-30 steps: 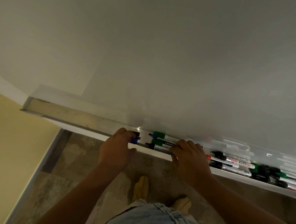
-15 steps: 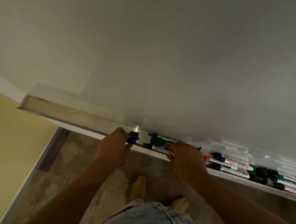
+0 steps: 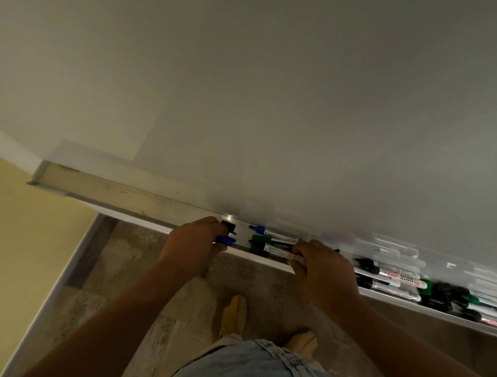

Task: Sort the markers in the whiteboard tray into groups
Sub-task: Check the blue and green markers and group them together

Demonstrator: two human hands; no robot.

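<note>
At mid-frame, a blue-capped marker [image 3: 226, 240] and a black-capped marker [image 3: 228, 225] are gripped in the curled fingers [image 3: 208, 225] of the left hand [image 3: 194, 243], a green-capped marker [image 3: 259, 240] is pinched by the right hand [image 3: 323, 267] beside it, and more markers [image 3: 395, 278] are seen heaped in the tray [image 3: 112, 191] toward the right edge, under the whiteboard [image 3: 274, 103].

Dim warm indoor light, small glare spot on the tray [image 3: 230, 216], soft blur throughout, wide-angle bending at edges

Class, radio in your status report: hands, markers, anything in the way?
Left hand grips blue-capped marker. Right hand grips green-capped marker in tray. Mixed markers heaped at right, none blocking.
</note>
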